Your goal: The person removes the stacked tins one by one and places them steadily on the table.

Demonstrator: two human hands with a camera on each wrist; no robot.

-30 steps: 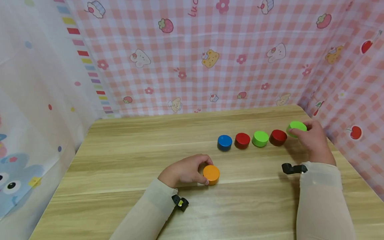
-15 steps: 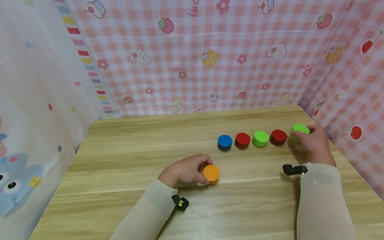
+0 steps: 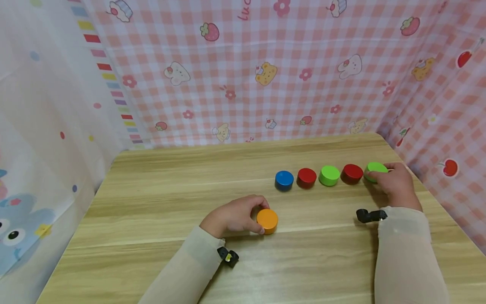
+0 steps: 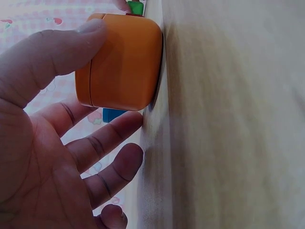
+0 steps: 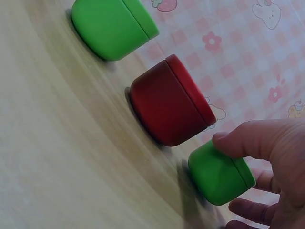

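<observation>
My left hand point(image 3: 237, 215) holds an orange round lidded tin point(image 3: 267, 221) between thumb and forefinger, its base on the table. In the left wrist view the thumb lies along the lid edge of the orange tin point(image 4: 124, 62), and the other fingers are spread below it. At the right end of a row, my right hand point(image 3: 396, 181) pinches a green round lidded tin point(image 3: 373, 171). The right wrist view has this green tin point(image 5: 217, 174) beside a dark red tin point(image 5: 171, 102), at or just above the table; I cannot tell which.
Leftward from the held green tin, the row holds a dark red tin point(image 3: 352, 174), another green tin point(image 3: 329, 175), a red tin point(image 3: 306, 178) and a blue tin point(image 3: 284, 180). A wooden table point(image 3: 152, 190) bears them. Patterned cloth point(image 3: 243, 76) hangs behind and at both sides.
My right hand first drifted slightly right with the green tin, then lowered it and brought it left, close to the dark red tin. My left hand and the orange tin stayed put.
</observation>
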